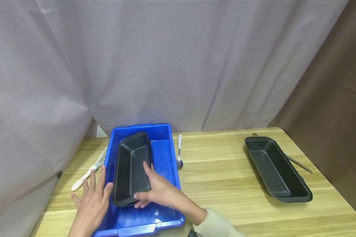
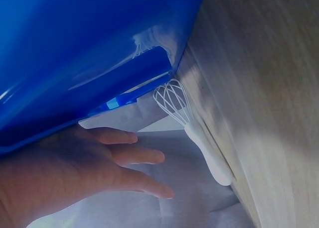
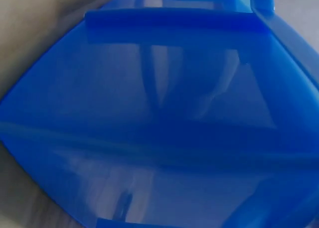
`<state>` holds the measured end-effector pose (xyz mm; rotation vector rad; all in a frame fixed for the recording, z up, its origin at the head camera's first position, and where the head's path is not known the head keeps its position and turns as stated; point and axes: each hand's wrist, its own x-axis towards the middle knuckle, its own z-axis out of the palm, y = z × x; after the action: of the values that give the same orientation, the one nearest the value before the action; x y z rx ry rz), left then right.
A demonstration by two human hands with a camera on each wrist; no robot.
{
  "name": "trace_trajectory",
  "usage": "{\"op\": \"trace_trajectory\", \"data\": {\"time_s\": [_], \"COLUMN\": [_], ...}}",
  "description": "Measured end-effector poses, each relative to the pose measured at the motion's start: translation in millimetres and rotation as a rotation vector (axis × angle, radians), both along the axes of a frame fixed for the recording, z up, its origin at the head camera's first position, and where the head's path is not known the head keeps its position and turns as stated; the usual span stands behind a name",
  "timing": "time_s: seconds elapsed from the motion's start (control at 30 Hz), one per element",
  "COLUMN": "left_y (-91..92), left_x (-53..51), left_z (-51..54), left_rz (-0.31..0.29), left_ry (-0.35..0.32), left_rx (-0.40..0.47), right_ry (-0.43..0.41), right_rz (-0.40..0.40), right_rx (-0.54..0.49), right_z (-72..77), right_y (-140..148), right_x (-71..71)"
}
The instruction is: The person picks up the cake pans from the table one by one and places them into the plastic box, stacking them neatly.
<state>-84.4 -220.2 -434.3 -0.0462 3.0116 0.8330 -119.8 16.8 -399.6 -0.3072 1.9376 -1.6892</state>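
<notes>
A dark loaf pan (image 1: 130,171) lies tilted along the left side of a blue plastic bin (image 1: 166,177); a second dark edge shows along its right side. My right hand (image 1: 160,191) reaches over the bin and grips the pan at its near right corner, with fingers on both sides of the rim. My left hand (image 1: 92,204) rests against the bin's left wall, fingers spread. In the left wrist view, that hand (image 2: 99,163) is beside the bin's rim (image 2: 45,138). The right wrist view shows the bin's outer wall (image 3: 199,88), but no hand.
A white-handled whisk (image 1: 87,176) lies left of the bin. To the right lies a spoon (image 1: 179,154). Another dark loaf pan (image 1: 270,168) stands at the far right, partly over a metal utensil (image 1: 298,163). Grey cloth (image 1: 178,65) hangs behind the wooden table (image 1: 213,184).
</notes>
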Motion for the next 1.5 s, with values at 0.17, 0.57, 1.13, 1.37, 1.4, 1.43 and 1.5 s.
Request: {"op": "trace_trajectory", "data": {"time_s": [0.17,0.57,1.13,1.37,1.4,1.43,1.5], "left_y": [0.6,-1.9,-3.0,-2.4,-2.3,-2.0,-1.5], "left_x": [0.5,0.8,1.4,2.6,2.1,1.3,-0.7], "left_z": [-1.0,-0.4,-4.1,-5.0,-4.4,-3.6,-1.7], "left_rz": [0.002,-0.001,0.001,0.004,0.003,0.003,0.002], "left_ry": [-0.006,-0.006,-0.016,-0.012,-0.011,-0.012,-0.011], "left_rx": [0.006,0.025,0.028,0.028,0.028,0.026,0.021], "right_ry": [0.079,0.249,0.278,0.729,0.817,0.894,1.022], "right_rz": [0.016,-0.008,0.023,0.104,0.11,0.115,0.138], "right_rx": [0.15,0.209,0.35,0.651,0.671,0.685,0.661], "right_z": [1.3,-4.5,-14.4,-0.9,1.5,3.5,5.6], "right_y": [-0.8,-0.2,1.4,17.4,22.6,28.5,42.4], "right_x": [0.5,9.2,10.1,7.2,6.1,5.3,3.7]}}
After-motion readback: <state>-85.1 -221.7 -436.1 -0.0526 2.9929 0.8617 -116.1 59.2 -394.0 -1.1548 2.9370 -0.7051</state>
